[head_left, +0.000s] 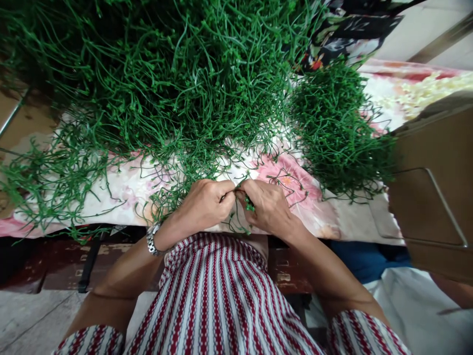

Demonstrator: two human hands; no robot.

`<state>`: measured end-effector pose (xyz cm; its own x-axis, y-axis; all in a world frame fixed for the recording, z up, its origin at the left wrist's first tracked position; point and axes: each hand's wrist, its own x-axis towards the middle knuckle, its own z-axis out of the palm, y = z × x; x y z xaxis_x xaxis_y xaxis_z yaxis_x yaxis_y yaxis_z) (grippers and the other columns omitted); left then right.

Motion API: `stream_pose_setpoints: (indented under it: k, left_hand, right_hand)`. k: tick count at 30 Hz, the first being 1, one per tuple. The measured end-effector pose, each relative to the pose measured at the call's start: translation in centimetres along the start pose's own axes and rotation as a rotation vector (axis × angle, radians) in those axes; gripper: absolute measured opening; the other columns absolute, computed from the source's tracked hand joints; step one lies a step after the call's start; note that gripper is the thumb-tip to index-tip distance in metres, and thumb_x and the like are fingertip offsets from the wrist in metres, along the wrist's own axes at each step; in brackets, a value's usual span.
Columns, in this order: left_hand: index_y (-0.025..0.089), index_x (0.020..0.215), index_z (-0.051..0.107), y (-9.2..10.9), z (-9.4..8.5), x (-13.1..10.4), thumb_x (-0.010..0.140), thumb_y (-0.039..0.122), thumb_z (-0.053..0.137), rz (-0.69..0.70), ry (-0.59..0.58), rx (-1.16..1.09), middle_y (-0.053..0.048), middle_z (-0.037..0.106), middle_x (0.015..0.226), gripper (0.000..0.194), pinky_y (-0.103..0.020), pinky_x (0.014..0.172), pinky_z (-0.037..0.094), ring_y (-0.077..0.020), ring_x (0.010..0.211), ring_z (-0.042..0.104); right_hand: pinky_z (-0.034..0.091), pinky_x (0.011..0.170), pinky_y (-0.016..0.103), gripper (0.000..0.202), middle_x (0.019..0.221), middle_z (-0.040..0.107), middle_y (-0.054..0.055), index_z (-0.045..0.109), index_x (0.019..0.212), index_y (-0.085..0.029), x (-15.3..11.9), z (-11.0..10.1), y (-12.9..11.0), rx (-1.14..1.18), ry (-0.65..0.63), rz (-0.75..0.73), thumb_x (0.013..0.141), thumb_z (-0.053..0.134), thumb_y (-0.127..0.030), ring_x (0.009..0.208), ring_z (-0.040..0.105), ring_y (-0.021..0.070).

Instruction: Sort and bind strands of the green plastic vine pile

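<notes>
My left hand [210,201] and my right hand [266,204] meet at the cloth's near edge, both with fingers closed in a pinch. A thin green stem piece [249,203], plastic-looking, shows under the fingers of my right hand. Its tip seems to run between both hands' fingertips, though most of it is hidden. A large tangled heap of green stem pieces [185,74] rises just beyond my hands. To the right lies a smaller pile of stems [332,128], and loose stems [55,182] spread at the left.
A floral cloth [318,212] covers the table. At the right stands a brown panel with a wire handle [432,197], and pale yellow pieces [432,93] lie behind it. A dark floral-patterned fabric [343,34] is at the back. Brown board [22,118] shows at the left.
</notes>
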<state>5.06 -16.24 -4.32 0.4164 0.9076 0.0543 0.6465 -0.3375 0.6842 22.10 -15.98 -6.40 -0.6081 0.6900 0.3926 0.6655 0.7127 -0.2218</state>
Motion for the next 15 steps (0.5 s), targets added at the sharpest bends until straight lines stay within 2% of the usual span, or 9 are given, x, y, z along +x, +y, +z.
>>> stream_pose_setpoints:
  k: [3,6,8,11,15]
  left_hand:
    - [0.016,0.055,0.029,-0.4,0.1,0.1,0.072,0.013,0.039,0.002,-0.044,-0.016,0.006,0.020,0.050,0.021,-0.023,0.049,0.017,-0.0051,0.046,0.023]
    - [0.016,0.052,0.026,-0.8,0.1,0.0,0.071,0.011,0.040,0.015,-0.093,-0.111,0.006,0.019,0.049,0.025,-0.022,0.047,0.016,-0.0046,0.046,0.022]
    - [0.016,0.050,0.023,-1.0,-0.1,0.0,0.071,0.012,0.042,0.041,-0.143,-0.240,0.006,0.018,0.049,0.029,-0.021,0.045,0.016,-0.0043,0.046,0.021]
    - [0.017,0.049,0.023,-1.1,-0.4,0.0,0.074,0.014,0.046,0.061,-0.233,-0.469,0.007,0.018,0.048,0.034,-0.020,0.042,0.015,-0.0039,0.045,0.018]
    - [0.016,0.049,0.030,-1.3,-0.7,-0.3,0.076,0.017,0.049,0.060,-0.276,-0.607,0.007,0.021,0.048,0.034,-0.020,0.042,0.016,-0.0038,0.045,0.019]
  right_hand:
    - [0.024,0.051,0.023,0.016,0.059,0.042,-0.002,0.040,0.071,-0.018,0.1,-0.2,0.3,0.055,-0.080,0.004,0.058,0.039,-0.009,0.055,0.037,0.0111]
    - [0.024,0.052,0.023,0.010,0.059,0.040,-0.002,0.042,0.070,-0.018,0.3,-0.8,0.7,0.200,-0.146,-0.010,0.064,0.043,-0.009,0.055,0.036,0.0098]
    - [0.026,0.052,0.021,0.007,0.058,0.040,-0.003,0.043,0.068,-0.017,0.5,-1.0,1.1,0.426,-0.176,-0.010,0.073,0.045,-0.012,0.054,0.036,0.0081]
    - [0.030,0.053,0.019,0.016,0.059,0.043,-0.003,0.049,0.070,-0.015,0.7,-0.8,1.5,0.896,-0.222,0.037,0.084,0.046,-0.021,0.054,0.040,0.0068]
    - [0.029,0.050,0.020,0.026,0.060,0.043,-0.002,0.051,0.067,-0.013,0.6,0.1,1.3,1.336,-0.244,0.205,0.082,0.054,-0.034,0.054,0.039,0.0067]
